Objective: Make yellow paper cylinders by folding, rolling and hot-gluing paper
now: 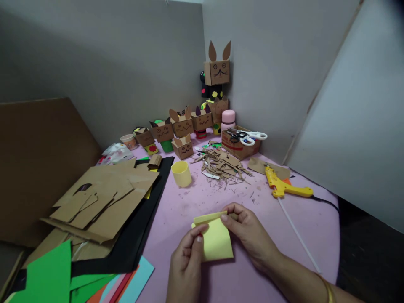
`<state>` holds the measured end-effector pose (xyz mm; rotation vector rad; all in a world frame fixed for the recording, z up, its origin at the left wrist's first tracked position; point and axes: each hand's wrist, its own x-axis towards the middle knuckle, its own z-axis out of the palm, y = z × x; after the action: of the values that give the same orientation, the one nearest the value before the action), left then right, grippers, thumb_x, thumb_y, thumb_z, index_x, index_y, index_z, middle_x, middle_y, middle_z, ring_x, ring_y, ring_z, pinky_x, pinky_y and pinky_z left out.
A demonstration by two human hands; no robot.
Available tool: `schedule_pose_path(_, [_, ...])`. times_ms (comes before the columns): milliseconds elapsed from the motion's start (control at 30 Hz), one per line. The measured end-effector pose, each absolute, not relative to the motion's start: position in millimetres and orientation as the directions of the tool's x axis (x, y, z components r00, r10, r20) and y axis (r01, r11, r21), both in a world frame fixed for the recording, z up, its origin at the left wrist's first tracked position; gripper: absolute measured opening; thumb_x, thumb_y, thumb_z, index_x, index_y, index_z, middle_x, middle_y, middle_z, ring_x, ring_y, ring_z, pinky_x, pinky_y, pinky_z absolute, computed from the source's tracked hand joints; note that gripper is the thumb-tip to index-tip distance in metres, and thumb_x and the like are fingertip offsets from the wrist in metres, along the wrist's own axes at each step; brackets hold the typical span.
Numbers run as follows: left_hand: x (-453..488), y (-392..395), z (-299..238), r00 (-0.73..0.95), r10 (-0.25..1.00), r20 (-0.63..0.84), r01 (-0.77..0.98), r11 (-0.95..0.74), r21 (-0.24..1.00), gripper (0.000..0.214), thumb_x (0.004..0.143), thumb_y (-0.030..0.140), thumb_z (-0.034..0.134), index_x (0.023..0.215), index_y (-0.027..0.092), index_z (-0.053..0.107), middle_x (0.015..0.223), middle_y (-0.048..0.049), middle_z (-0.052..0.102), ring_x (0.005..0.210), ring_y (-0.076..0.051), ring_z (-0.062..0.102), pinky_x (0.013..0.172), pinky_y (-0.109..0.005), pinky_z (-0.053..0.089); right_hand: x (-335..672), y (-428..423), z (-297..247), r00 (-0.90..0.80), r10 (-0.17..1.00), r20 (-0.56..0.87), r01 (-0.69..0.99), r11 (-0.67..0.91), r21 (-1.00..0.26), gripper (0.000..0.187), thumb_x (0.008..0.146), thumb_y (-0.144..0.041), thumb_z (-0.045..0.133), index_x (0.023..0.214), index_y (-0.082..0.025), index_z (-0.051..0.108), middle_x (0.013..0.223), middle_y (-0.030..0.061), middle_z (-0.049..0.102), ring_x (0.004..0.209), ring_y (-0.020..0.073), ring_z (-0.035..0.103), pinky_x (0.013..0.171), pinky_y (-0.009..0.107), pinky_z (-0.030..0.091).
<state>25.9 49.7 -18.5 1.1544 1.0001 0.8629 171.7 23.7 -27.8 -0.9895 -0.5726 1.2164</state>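
Note:
Between my two hands, over the front of the pink table, is a folded piece of yellow paper [217,242] with a narrow strip bent along its far edge. My left hand [189,256] pinches its left side between thumb and fingers. At the far right corner, my right hand [249,231] grips the fold with thumb and forefinger. A yellow paper cup shape [181,174] stands upright farther back, apart from both hands. To the right lies a yellow hot glue gun [284,185] with a white glue stick [298,235] extending from it.
Cardboard sheets [110,198] and coloured paper [47,269] cover the left side. Cardboard scraps [224,164] lie mid-table. Behind stand several cardboard animal heads [183,126], a pink bottle [228,119] and a box [240,145] with scissors [249,138]. A black cord [326,203] trails right.

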Motion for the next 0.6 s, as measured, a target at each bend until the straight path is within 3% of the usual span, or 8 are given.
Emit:
schedule_pose_path(100, [27.7, 47.9, -20.0, 0.347, 0.923, -0.166, -0.131, 0.223, 0.966, 0.034, 0.076, 0.037, 0.062, 0.103, 0.021, 0.047, 0.069, -0.0009, 0.069, 0.064, -0.018, 0.063, 0.054, -0.023, 0.043, 171.4, 24.3, -25.8, 0.319, 0.94, -0.118, -0.479, 0.053, -0.876, 0.026, 0.067, -0.037, 0.075, 0.073, -0.016, 0.059, 0.064, -0.0033, 0.058, 0.057, 0.009, 0.049, 0.055, 0.02, 0.038])
schedule_pose_path(267, [31.9, 44.0, -13.2, 0.305, 0.938, -0.162, -0.173, 0.222, 0.959, 0.066, 0.079, 0.031, 0.06, 0.133, 0.026, 0.023, 0.062, 0.0024, 0.068, 0.064, -0.018, 0.064, 0.053, -0.023, 0.042, 171.2, 23.1, -23.0, 0.249, 0.96, -0.13, -0.447, -0.005, -0.895, 0.025, 0.067, -0.037, 0.075, 0.07, -0.016, 0.061, 0.064, -0.0027, 0.058, 0.058, 0.0095, 0.047, 0.056, 0.02, 0.036])
schedule_pose_path(433, [31.2, 45.4, -11.2, 0.323, 0.924, -0.205, -0.12, 0.255, 0.96, 0.048, 0.079, 0.032, 0.06, 0.12, 0.019, 0.04, 0.07, -0.0022, 0.069, 0.067, -0.018, 0.064, 0.053, -0.022, 0.042, 171.9, 22.0, -22.8, 0.24, 0.96, -0.148, -0.435, -0.03, -0.9, 0.025, 0.067, -0.038, 0.074, 0.071, -0.016, 0.061, 0.064, -0.0023, 0.059, 0.059, 0.01, 0.048, 0.056, 0.021, 0.036])
schedule_pose_path(600, [30.7, 46.6, -14.0, 0.291, 0.934, -0.208, -0.135, 0.256, 0.957, 0.045, 0.078, 0.033, 0.06, 0.117, 0.02, 0.041, 0.071, -0.0018, 0.069, 0.069, -0.019, 0.064, 0.056, -0.024, 0.044, 173.1, 22.6, -23.4, 0.239, 0.964, -0.115, -0.43, -0.001, -0.903, 0.024, 0.068, -0.036, 0.074, 0.07, -0.016, 0.062, 0.065, -0.0025, 0.059, 0.06, 0.0098, 0.048, 0.058, 0.021, 0.036])
